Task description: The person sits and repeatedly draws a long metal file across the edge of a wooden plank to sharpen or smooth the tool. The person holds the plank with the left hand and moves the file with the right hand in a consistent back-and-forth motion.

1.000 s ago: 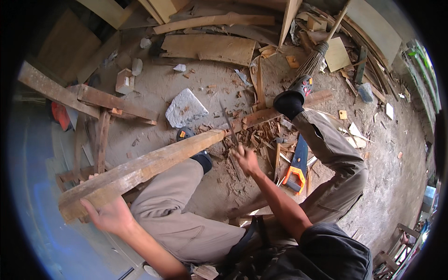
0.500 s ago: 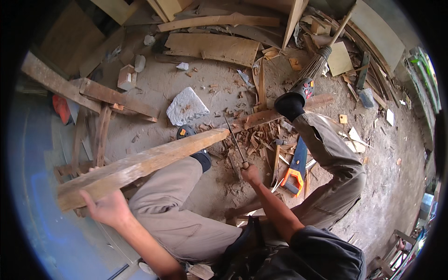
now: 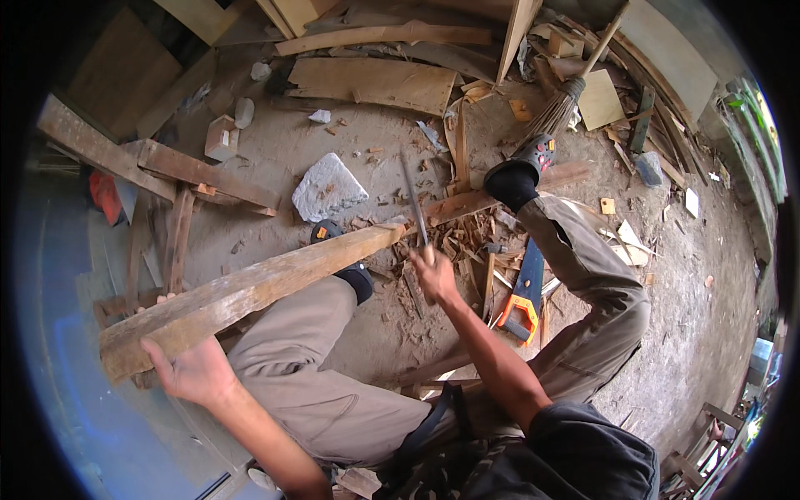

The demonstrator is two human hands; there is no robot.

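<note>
A long, squared wooden beam (image 3: 267,287) slants from the lower left across my left leg, its far end above the floor's wood chips. Around its near end my left hand (image 3: 193,368) is closed, thumb on the near face and fingertips just showing past the far edge. My right hand (image 3: 435,273) grips the handle of a machete (image 3: 414,200), whose long narrow blade points up and away, blurred by motion. The blade stands close beside the beam's far end; whether they touch I cannot tell. Another flat plank (image 3: 467,205) lies on the floor beyond that end.
Right of the chip pile (image 3: 454,242) lie a handsaw (image 3: 527,292) with an orange-and-black handle and a hammer (image 3: 492,258). A pale stone block (image 3: 330,190) sits beyond my left foot. A wooden frame (image 3: 179,217) stands at left; a broom (image 3: 562,104) is at far right.
My right hand has moved slightly away and left, and the machete blade has swung, now blurred. My left hand still holds the beam in nearly the same place.
</note>
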